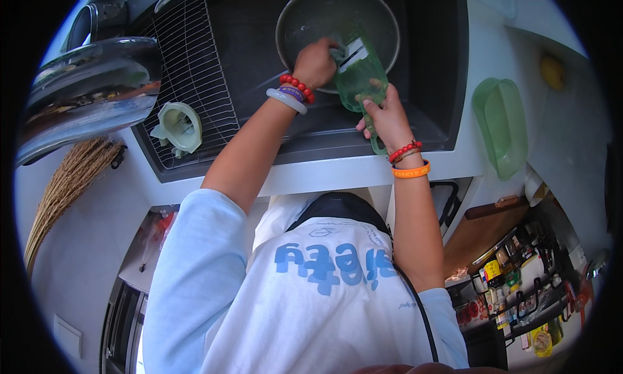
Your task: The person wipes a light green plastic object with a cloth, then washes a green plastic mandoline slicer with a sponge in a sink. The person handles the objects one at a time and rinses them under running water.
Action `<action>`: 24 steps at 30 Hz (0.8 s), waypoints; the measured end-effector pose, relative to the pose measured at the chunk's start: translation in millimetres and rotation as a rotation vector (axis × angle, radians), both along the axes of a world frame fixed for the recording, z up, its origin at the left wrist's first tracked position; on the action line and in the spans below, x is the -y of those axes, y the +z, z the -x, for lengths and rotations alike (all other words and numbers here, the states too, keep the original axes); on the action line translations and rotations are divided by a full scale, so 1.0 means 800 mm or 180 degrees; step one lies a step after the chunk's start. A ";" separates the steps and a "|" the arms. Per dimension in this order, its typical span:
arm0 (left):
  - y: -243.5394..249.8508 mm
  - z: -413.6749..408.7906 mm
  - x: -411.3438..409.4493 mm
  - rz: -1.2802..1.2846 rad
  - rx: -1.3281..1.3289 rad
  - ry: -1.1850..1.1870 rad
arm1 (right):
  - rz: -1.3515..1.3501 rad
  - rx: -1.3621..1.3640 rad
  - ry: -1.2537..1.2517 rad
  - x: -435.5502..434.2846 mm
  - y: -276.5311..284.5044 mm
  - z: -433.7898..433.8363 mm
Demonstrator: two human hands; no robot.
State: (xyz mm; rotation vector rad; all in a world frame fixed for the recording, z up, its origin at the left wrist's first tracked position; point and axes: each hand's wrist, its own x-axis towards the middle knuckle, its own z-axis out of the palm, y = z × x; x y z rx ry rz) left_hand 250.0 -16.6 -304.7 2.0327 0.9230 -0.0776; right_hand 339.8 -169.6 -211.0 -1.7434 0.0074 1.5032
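My right hand [387, 116] grips the handle end of a green translucent plastic grater or slicer [362, 82], tilted over the near right edge of a round metal basin [396, 33]. At the slicer's upper left edge, beside its pale blade insert, my left hand [316, 62] has its fingers bent around something pale, perhaps a cloth; what it is cannot be told. The basin stands in a dark sink [248, 38] and seems to hold water. A pale green plastic part [181, 128] with an opening lies on the wire drying rack [214, 89] at the left.
Close on the left is a shiny metal faucet [92, 91]. A green plastic container [501, 128] stands on the counter [331, 179] right of the sink, with a yellowish round item [552, 71] beyond it. A straw broom [68, 194] is at the left; a wooden cutting board [486, 233] and bottles are lower right.
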 end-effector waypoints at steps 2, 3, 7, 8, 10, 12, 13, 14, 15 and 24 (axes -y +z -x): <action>-0.010 -0.003 0.011 0.0296 0.0518 0.0382 | 0.0032 -0.0003 0.0017 -0.001 0.002 0.000; -0.009 -0.007 0.015 0.0440 0.0775 0.0568 | 0.0049 -0.0010 0.0000 0.000 0.002 -0.001; -0.005 -0.017 0.015 0.0443 0.1064 0.0327 | 0.0017 -0.0028 -0.0055 0.001 0.002 0.000; -0.002 -0.014 0.013 0.0120 0.0746 0.0055 | 0.0001 -0.0046 -0.0071 0.001 0.001 0.000; 0.019 -0.007 0.004 -0.0522 0.0100 -0.0508 | -0.0031 -0.0087 -0.0125 0.002 -0.003 -0.002; 0.020 -0.006 0.002 -0.0051 0.0006 -0.0302 | -0.0019 -0.0020 -0.0045 0.003 0.000 -0.002; 0.021 -0.004 0.001 0.0177 -0.0045 -0.0194 | -0.0021 0.0010 0.0000 0.002 0.002 -0.001; 0.015 -0.003 0.002 0.0235 0.0342 -0.0072 | -0.0037 0.0014 0.0007 0.001 0.002 -0.001; 0.008 -0.005 0.008 0.0302 0.0731 0.0061 | -0.0041 0.0021 0.0023 0.001 0.000 -0.001; 0.012 -0.008 0.006 0.0049 0.0555 -0.0309 | 0.0005 -0.0017 -0.0075 0.001 -0.002 0.000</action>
